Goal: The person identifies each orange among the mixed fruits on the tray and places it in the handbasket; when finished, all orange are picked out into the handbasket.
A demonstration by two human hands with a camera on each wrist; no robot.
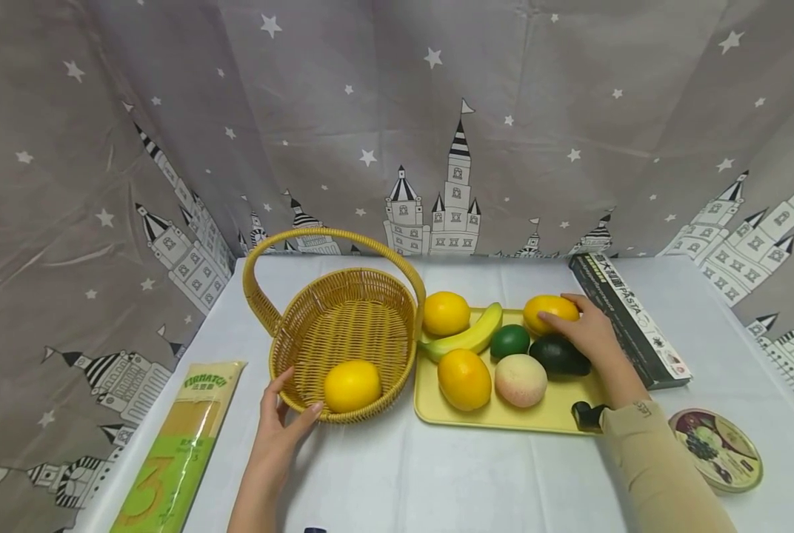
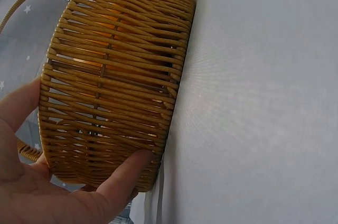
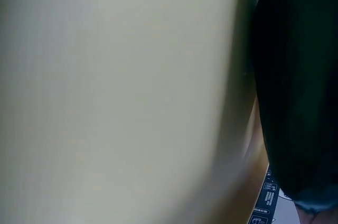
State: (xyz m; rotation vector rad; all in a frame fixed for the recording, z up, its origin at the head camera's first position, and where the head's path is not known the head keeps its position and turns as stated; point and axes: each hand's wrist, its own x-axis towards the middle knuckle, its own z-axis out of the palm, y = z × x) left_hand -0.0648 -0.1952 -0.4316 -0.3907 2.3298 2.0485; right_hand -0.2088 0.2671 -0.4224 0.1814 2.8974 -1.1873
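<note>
My left hand (image 1: pixel 282 423) holds the near-left side of a wicker basket (image 1: pixel 295 320), its thumb against the outer wall. The basket (image 2: pixel 113 86) fills much of the left wrist view. Inside it lies a yellow lemon (image 1: pixel 352 386). At the back right of a pale yellow tray (image 1: pixel 430 406), my right hand (image 1: pixel 590 330) grips another lemon (image 1: pixel 549 314), thumb at its front and fingers over its right end. A dark avocado (image 1: pixel 558 355) lies just below that hand and looms large in the right wrist view. The lemon is hidden there.
Also on the tray are a banana (image 1: pixel 470 337), a green fruit (image 1: pixel 509 341), a peach (image 1: pixel 521 380) and two yellow-orange fruits (image 1: pixel 464 379). A pasta box (image 1: pixel 630 322) and round tub (image 1: pixel 715 450) stand right. A noodle packet (image 1: pixel 180 444) lies left.
</note>
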